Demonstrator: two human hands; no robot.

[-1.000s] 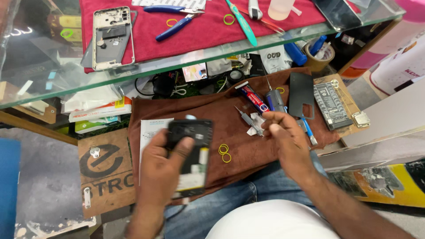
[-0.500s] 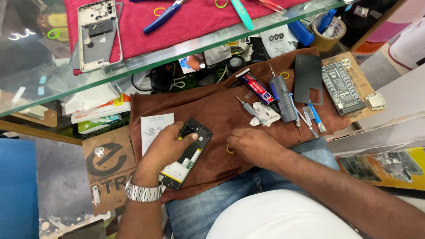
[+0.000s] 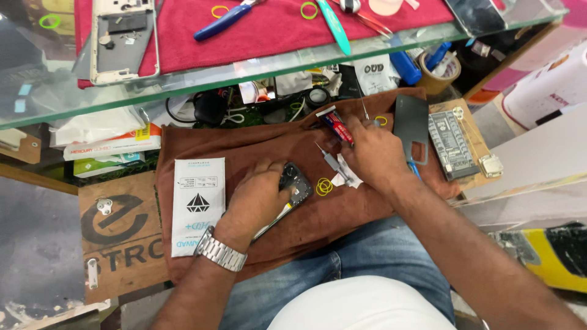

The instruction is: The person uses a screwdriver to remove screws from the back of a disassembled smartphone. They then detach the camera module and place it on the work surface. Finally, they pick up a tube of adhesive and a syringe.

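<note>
The left hand (image 3: 257, 198) now presses the dark phone (image 3: 292, 186) flat on the brown cloth (image 3: 244, 146) at frame centre, fingers clasped over it. The right hand (image 3: 373, 153) has reached up-right, seemingly pinching a thin tool (image 3: 364, 110).

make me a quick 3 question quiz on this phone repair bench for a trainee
1. True or false: the left hand rests on the dark phone lying on the brown cloth.
2. What lies on the cloth between the two hands? A) yellow rubber bands B) a roll of tape C) a coin
3. Fill in: the right hand reaches among small tools beside the red ____.

Key
1. True
2. A
3. tube
</note>
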